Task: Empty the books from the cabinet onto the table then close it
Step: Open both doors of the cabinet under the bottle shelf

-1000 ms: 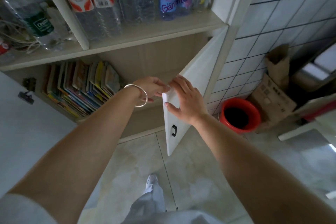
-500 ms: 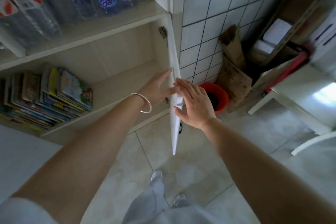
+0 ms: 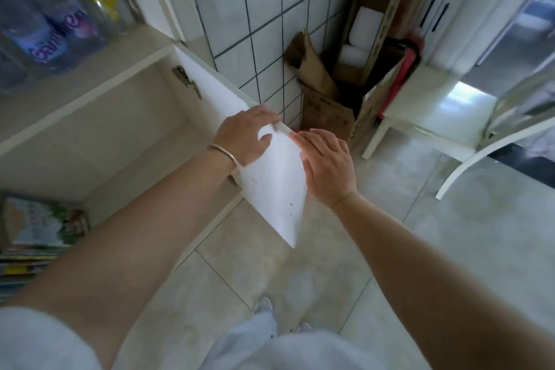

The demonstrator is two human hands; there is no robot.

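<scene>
Gripping the open cabinet door's [image 3: 276,183] top corner, the left hand [image 3: 244,137] curls over it; the right hand [image 3: 326,159] lies flat-fingered against its outer face. Books [image 3: 36,231] stay inside, left of the door.

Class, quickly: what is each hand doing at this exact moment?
Left hand: fingers curled over the top edge of the cabinet door, holding it.
Right hand: open, fingers straight, resting flat against the door's outer face.

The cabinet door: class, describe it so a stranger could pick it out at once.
Start at the white cabinet beside the tiled wall. On its lower compartment the cabinet door swings wide open, left hand and right hand on it. Unlike everything nearby, it is a plain white hinged panel.
</scene>
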